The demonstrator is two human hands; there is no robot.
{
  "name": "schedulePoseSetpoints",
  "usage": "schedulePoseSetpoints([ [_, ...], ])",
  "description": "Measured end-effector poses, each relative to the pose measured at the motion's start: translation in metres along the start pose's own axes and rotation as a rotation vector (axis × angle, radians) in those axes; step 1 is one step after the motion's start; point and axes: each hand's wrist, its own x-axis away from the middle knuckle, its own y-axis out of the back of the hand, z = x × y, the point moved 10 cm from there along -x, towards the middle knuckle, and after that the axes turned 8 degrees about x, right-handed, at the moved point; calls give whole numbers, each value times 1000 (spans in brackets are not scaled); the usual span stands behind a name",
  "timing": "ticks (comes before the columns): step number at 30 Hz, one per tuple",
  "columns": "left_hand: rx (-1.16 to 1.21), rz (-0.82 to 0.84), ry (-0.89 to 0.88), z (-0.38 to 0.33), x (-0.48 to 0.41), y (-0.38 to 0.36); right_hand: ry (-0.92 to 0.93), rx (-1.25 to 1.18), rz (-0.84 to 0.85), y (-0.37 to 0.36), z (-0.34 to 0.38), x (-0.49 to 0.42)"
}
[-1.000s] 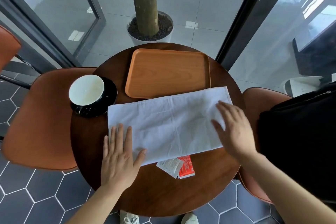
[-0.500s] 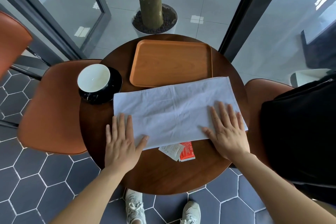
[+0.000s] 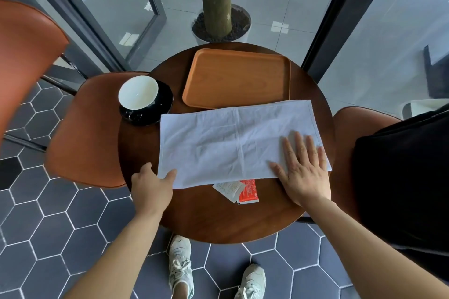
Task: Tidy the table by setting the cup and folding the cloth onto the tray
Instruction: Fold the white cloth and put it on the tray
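On round dark wooden table (image 3: 218, 221), white rectangular cloth (image 3: 233, 143) lies flat, long axis left-right, between hands. Left hand (image 3: 151, 187) pinches near-left corner; right hand (image 3: 303, 172) flat, fingers spread, pins right end. Fold likely goes rightward. Orange wooden tray (image 3: 235, 77) just beyond, cloth's far edge lapping its rim; white cup (image 3: 138, 92) just left.

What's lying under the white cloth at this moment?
A red packet and a white paper slip poke out from under the near edge of the cloth, on the table. Their covered parts, and anything else beneath, cannot be seen.
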Motion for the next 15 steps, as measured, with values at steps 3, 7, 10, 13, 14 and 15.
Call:
schedulePoseSetpoints([
  [3, 10, 10, 55, 6, -7, 5, -2, -4, -19, -1, 0, -1],
  [7, 41, 50, 101, 17, -13, 9, 5, -7, -43, -1, -1, -1],
  [10, 218, 106, 221, 31, -18, 5, 2, -12, -55, -1, -1, -1],
  [13, 302, 161, 343, 44, -13, 0, 4, -11, -51, -2, -2, -1],
  [14, 310, 171, 347, 45, -11, -2, 3, -8, -49, -2, -2, -1],
  [15, 323, 169, 341, 45, -9, -1, 2, -5, -47, -2, -2, -1],
])
